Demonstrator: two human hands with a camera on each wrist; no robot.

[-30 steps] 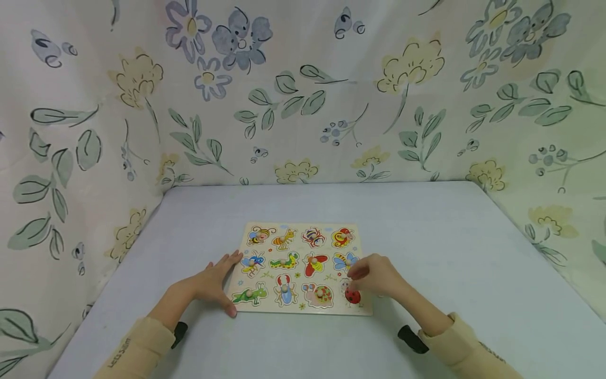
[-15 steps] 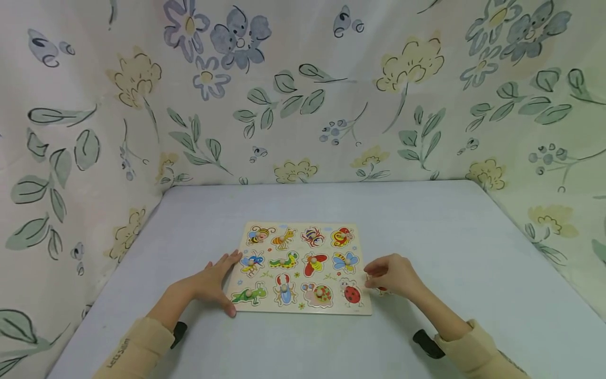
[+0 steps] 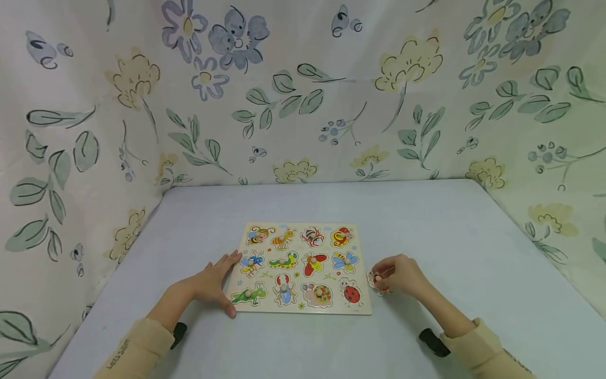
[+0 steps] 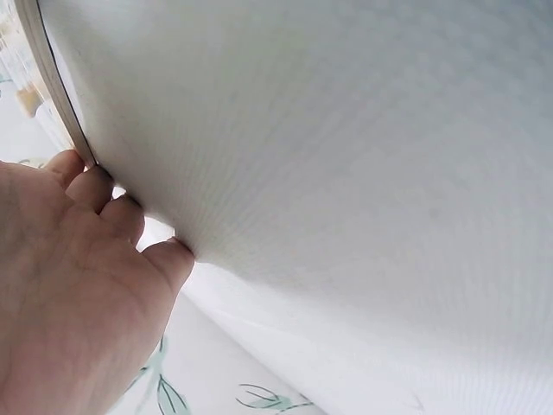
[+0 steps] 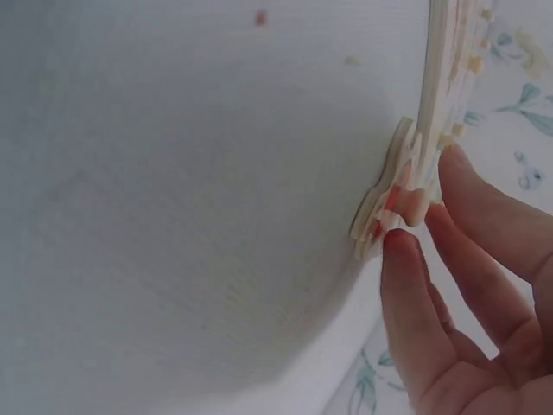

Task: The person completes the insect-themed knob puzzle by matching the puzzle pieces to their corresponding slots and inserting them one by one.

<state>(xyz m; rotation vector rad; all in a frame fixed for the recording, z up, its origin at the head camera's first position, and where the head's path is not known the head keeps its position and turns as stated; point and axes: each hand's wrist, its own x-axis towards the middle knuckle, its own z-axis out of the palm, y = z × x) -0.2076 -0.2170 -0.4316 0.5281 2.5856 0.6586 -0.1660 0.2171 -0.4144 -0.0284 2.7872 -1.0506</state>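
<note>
A wooden knob puzzle board (image 3: 298, 311) lies flat on the table, with several insect pieces set in it. My left hand (image 3: 210, 281) rests against its left edge, fingers spread and thumb at the near corner; the left wrist view shows fingertips touching the board's edge (image 4: 56, 82). Just off the board's right side, a ladybug puzzle piece (image 3: 373, 280) lies on the table. My right hand (image 3: 402, 275) is at this piece, with fingers around its wooden knob (image 5: 410, 207) and a gap visible beside the knob. A printed ladybug (image 3: 352, 292) without a knob shows in the board's near right corner.
The board lies around the middle of a white table (image 3: 303, 345). Behind and beside the table hangs a floral curtain (image 3: 293, 137). A black wrist strap piece (image 3: 434, 342) sits at my right sleeve.
My right hand has moved right, from over the printed ladybug to the loose ladybug piece, uncovering the board's corner. My left hand has stayed at the board's left edge.
</note>
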